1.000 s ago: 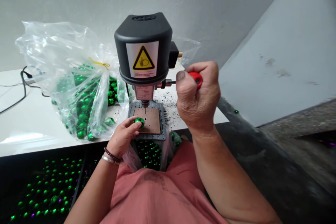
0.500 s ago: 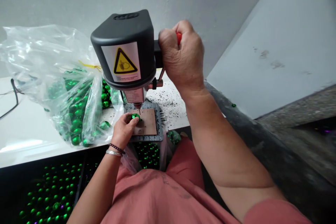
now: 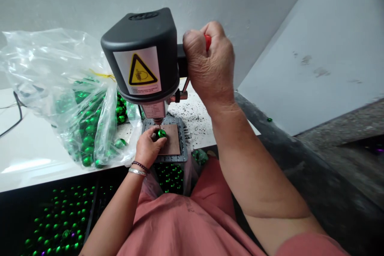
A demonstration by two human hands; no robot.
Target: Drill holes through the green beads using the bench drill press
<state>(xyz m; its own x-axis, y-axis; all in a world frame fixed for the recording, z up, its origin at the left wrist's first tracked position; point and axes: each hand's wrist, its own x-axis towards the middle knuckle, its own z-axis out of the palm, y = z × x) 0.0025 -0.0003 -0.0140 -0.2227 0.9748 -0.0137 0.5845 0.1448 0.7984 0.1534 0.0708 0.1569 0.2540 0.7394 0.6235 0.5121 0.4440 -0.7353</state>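
Between the thumb and fingers of my left hand is a shiny green ball, low over or on a brown board. The board lies on the grey metal base of a drill press. Directly above the ball is the thin drill bit, its tip at or very near the ball's top. My right hand is closed round a red-ended lever on the right side of the black machine head, which carries a yellow warning label.
A clear plastic bag full of green balls stands on the white table, left of the press. Dark shavings are scattered to the right. Below the table edge, a dark tray holds several green balls.
My left hand has moved right with the green ball, from left of the bit to under it. My right hand keeps its grip on the lever and has barely moved.
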